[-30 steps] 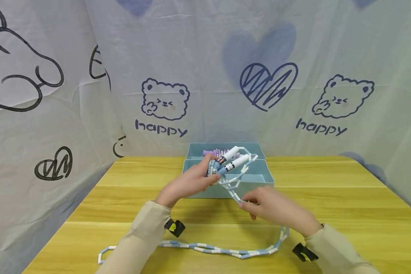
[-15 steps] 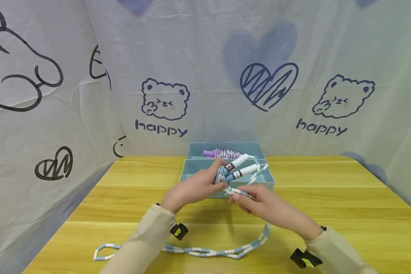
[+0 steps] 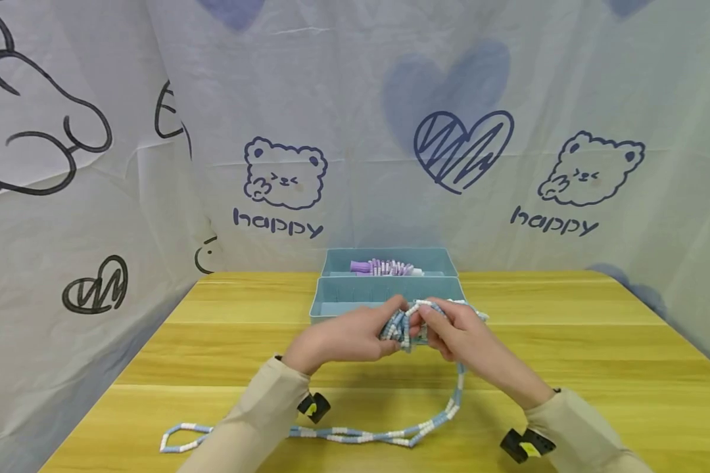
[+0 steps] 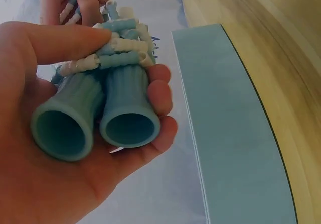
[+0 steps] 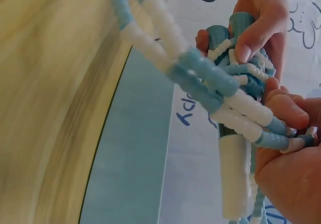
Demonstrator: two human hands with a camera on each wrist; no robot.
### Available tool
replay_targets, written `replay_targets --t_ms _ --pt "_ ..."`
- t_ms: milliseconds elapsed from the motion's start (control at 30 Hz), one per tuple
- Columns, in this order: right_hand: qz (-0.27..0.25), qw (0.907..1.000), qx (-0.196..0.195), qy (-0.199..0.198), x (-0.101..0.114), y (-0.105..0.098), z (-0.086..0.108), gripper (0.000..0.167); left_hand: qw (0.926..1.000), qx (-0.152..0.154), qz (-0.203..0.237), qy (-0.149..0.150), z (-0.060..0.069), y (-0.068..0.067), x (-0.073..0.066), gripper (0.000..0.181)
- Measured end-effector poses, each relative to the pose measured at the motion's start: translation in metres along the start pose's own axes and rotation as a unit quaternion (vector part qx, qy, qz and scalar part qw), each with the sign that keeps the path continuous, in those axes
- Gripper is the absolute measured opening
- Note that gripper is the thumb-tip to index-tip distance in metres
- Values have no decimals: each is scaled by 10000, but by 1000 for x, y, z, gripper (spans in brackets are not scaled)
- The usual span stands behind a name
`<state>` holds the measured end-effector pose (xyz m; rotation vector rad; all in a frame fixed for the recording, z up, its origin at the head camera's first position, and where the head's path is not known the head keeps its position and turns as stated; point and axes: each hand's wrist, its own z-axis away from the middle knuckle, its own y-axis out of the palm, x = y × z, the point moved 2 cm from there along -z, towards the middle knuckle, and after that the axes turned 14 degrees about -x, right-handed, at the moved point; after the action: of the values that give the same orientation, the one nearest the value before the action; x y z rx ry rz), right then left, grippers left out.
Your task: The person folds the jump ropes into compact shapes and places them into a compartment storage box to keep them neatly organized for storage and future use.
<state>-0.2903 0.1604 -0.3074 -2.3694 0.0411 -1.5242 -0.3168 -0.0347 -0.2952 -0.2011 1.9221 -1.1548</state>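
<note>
- In the head view, just before the blue box (image 3: 338, 290), gripping bundled blue-and-white rope (image 3: 398, 327) with curled fingers of the left hand (image 3: 355, 334); pinching more of the same rope with the right hand (image 3: 464, 336).
- Along the tabletop (image 3: 213, 355), likely to drag or catch with the loose length (image 3: 378, 436), because of passing under the left sleeve (image 3: 248, 401).
- Counting there: two hands, one bundle, one loose length with one looped end, one purple rope (image 3: 384, 267) in the rear part of one box; cannot tell whether tray or lid.
- In the left wrist view, clasping two blue handles (image 4: 126, 86) side by side, with hollow ends toward the camera and beads wrapped across under the thumb.
- Could spring loose there from a lifted thumb; could also slide off the handles if wrapped too slackly.
- Counting there: two handles, two hollow ends; cannot count the overlapping wraps.
- In the right wrist view, pinching a doubled strand (image 5: 200, 78) between thumb and finger, close beside the bundle.
- Could twist or knot there from uneven pull on the pair, or slip from so small a pinch.
- Counting there: two strands side by side, two blue ends, one white shaft (image 5: 234, 176) plainly seen; cannot make out a second.
</note>
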Motion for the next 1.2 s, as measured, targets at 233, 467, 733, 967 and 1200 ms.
replay_targets --t_ms 233,467,733,967,1200 --pt "40 9999 140 75 -1 4 2 34 9996 103 256 -57 -1 2 3 41" --pt "-12 9987 504 83 0 6 3 37 9997 -158 38 -155 -2 2 8 44" --pt "-78 9995 254 156 1 -7 0 34 9981 -484 -371 55 -3 -1 12 25" --pt "316 9984 -209 425 1 -27 -2 26 9973 -455 -558 -160 0 -6 16 23" --pt "739 9965 -90 391 12 -47 -4 24 9978 -325 -546 -171 0 -9 18 23"
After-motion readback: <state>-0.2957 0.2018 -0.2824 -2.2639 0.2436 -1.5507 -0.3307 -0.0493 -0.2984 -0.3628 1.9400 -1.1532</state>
